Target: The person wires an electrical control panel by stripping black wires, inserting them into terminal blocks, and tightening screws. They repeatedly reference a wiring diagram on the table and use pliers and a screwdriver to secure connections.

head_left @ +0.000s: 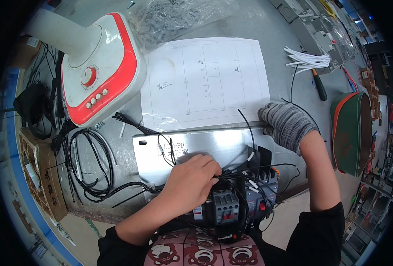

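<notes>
My bare left hand (pixel 190 179) reaches over a silver metal mounting plate (pixel 150 162) and pinches a bundle of black wires (pixel 232 176). Below the wires, a grey contactor (pixel 226 207) and a larger grey breaker (pixel 263 195) with a red part sit along the plate's near side. White sleeves mark some wire ends. My right hand (pixel 285 126), in a grey knit glove, is by the plate's far right corner, beside a printed wiring diagram (pixel 170 66). Its fingers are curled together; what they hold, if anything, is hidden.
A white and red fan base (pixel 85 95) stands at the back left. Coiled black cable (pixel 88 177) lies left of the plate, near a cardboard box (pixel 43 177). White wire strips (pixel 307 60), a screwdriver (pixel 319 84) and a green bin (pixel 351 133) are at right. A clear plastic bag (pixel 174 20) lies behind.
</notes>
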A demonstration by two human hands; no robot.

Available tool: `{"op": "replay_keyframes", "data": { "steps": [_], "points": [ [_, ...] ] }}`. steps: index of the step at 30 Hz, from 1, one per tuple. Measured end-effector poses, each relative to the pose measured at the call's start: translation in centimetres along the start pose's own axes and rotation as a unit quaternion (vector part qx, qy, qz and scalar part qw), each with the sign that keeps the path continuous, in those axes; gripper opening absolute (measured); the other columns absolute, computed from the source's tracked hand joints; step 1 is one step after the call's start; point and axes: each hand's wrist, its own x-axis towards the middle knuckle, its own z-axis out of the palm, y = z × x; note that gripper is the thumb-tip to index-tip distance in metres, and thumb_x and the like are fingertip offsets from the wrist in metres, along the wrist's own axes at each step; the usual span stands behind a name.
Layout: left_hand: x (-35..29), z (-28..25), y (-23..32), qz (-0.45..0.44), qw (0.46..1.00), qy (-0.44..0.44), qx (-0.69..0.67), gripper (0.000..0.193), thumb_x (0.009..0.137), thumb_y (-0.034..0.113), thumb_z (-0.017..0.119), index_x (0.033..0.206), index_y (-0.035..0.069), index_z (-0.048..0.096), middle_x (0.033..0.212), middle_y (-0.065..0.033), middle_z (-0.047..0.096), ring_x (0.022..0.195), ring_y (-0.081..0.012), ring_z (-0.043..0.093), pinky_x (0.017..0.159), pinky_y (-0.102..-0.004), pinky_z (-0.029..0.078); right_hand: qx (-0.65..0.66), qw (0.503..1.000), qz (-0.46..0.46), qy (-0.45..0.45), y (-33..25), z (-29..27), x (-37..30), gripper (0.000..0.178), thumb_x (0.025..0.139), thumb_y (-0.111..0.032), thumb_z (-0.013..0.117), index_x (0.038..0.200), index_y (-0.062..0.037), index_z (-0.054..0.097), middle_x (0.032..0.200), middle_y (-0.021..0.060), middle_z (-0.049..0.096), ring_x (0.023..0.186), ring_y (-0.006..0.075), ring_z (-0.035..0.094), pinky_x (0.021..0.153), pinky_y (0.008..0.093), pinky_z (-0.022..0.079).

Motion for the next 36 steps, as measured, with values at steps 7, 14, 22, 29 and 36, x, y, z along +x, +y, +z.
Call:
{"op": "replay_keyframes", "data": {
  "steps": [7, 14, 22, 29, 36],
  "points": [
    [0.1, -0.1, 0.0, 0.001, 1.000, -0.007, 0.000, 0.016, 0.077, 0.004, 0.068, 0.090, 0.005, 0.059, 0.086, -0.0068, 0.058, 0.085, -0.0275, 0.059, 0.070, -0.0371, 0.048, 0.003, 1.000, 0.002, 0.017, 0.2, 0.3, -0.2, 0.014, 0.080, -0.010, 0.066, 0.093, -0.0049, 0.065, 0.085, 0.0164, 0.066, 0.084, 0.0346, 0.064, 0.079, 0.0422, 0.051],
    [0.0, 0.0, -0.1, -0.008, 1.000, 0.000, -0.005, 0.016, 0.077, 0.004, 0.068, 0.090, 0.005, 0.059, 0.086, -0.0069, 0.058, 0.085, -0.0277, 0.059, 0.071, -0.0370, 0.048, 0.228, 0.973, 0.016, -0.033, 2.5, -0.7, 0.6, 0.021, 0.080, -0.013, 0.073, 0.097, -0.0032, 0.066, 0.086, 0.0131, 0.068, 0.080, 0.0267, 0.066, 0.076, 0.0355, 0.053],
    [0.0, -0.1, 0.1, -0.007, 1.000, 0.000, -0.005, 0.016, 0.077, 0.004, 0.068, 0.090, 0.005, 0.058, 0.086, -0.0067, 0.058, 0.084, -0.0276, 0.059, 0.069, -0.0371, 0.048, 0.315, 0.932, -0.002, 0.177, 1.8, -0.6, 6.2, 0.025, 0.090, -0.008, 0.061, 0.115, -0.0060, 0.064, 0.090, 0.0120, 0.069, 0.079, 0.0161, 0.062, 0.076, 0.0309, 0.052],
    [-0.1, 0.0, 0.1, -0.015, 1.000, 0.010, -0.010, 0.015, 0.077, 0.004, 0.067, 0.090, 0.005, 0.058, 0.086, -0.0066, 0.058, 0.084, -0.0274, 0.059, 0.068, -0.0371, 0.047, 0.239, 0.942, -0.096, 0.214, 0.7, -0.4, 9.8, 0.045, 0.092, -0.002, 0.052, 0.134, -0.0177, 0.054, 0.095, 0.0143, 0.062, 0.082, 0.0246, 0.060, 0.085, 0.0348, 0.051],
    [0.2, 0.1, -0.1, -0.002, 1.000, 0.005, -0.009, 0.015, 0.078, 0.004, 0.067, 0.090, 0.005, 0.057, 0.085, -0.0063, 0.057, 0.084, -0.0269, 0.059, 0.068, -0.0367, 0.047, 0.143, 0.953, -0.157, 0.218, 0.9, 0.3, 8.7, 0.057, 0.085, -0.003, 0.048, 0.139, -0.0230, 0.050, 0.101, 0.0181, 0.056, 0.085, 0.0337, 0.060, 0.083, 0.0399, 0.049]
  ]
}}
